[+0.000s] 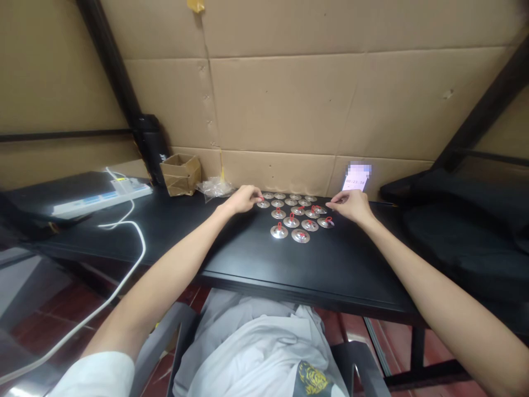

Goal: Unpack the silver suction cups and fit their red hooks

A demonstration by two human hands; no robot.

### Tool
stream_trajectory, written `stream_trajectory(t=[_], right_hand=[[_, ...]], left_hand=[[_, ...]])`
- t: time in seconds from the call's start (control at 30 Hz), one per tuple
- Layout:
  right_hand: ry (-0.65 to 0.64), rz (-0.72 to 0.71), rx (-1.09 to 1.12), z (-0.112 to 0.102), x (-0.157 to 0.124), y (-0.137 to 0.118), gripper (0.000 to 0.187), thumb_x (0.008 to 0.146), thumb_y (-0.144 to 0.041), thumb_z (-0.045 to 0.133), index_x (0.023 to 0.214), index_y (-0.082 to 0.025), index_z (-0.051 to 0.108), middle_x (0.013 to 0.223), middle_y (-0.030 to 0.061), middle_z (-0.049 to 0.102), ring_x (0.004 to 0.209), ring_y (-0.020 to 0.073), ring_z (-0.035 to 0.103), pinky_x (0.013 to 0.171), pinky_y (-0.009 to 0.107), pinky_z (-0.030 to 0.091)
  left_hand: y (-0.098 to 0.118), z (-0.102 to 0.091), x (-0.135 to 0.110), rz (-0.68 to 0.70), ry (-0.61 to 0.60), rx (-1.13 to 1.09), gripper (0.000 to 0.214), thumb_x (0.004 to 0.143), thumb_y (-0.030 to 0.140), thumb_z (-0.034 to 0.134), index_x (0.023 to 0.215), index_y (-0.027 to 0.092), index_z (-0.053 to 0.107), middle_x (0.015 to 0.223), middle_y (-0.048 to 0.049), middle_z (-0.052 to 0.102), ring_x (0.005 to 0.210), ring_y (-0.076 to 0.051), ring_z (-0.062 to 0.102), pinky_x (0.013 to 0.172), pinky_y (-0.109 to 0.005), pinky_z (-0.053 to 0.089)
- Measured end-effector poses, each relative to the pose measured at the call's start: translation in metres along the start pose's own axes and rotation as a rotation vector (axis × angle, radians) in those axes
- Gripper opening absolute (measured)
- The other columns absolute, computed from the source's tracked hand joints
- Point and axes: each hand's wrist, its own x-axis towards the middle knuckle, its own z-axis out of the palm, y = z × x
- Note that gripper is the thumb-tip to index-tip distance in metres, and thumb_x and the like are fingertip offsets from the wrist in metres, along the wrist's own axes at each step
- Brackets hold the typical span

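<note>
From my head view, my left hand [243,199] sits curled, its fingertips [260,197] drawn close together at the red loop of the leftmost small metal cymbal [263,204]; I cannot tell whether they grip it. My right hand [350,205] comes in from the other side, its fingers [333,203] nearly closed, just beside another cymbal [319,210]; I cannot tell whether they hold anything. The red-looped cymbals [291,222] lie flat in loose rows between my hands on the black table [355,264].

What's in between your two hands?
Between the left hand and the right hand, the head view shows rows of small metal cymbals with red loops on the black table.
</note>
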Motion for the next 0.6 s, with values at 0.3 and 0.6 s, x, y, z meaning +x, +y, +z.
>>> stream_trajectory(t=[0.3,0.6], right_hand=[[-0.095,-0.030,0.672,0.011,-0.029,-0.047,0.055,0.066,-0.060,0.100,0.098,-0.017,0.084,0.092,0.0139,0.084,0.085,0.0330,0.083,0.081,0.045,0.072],[-0.321,0.059,0.926,0.027,-0.063,-0.088,0.048,0.069,-0.061,0.100,0.087,-0.020,0.083,0.083,0.0106,0.082,0.071,0.0258,0.079,0.070,0.041,0.074]], left_hand=[[0.060,0.020,-0.009,0.272,0.215,-0.246,0.003,0.093,0.023,0.080,0.094,0.020,0.081,0.089,-0.0028,0.081,0.079,-0.016,0.069,0.079,-0.030,0.052],[0.088,0.036,-0.017,0.414,0.227,-0.212,0.010,0.097,0.017,0.075,0.100,0.021,0.084,0.097,-0.0055,0.079,0.085,-0.017,0.070,0.085,-0.033,0.056]])
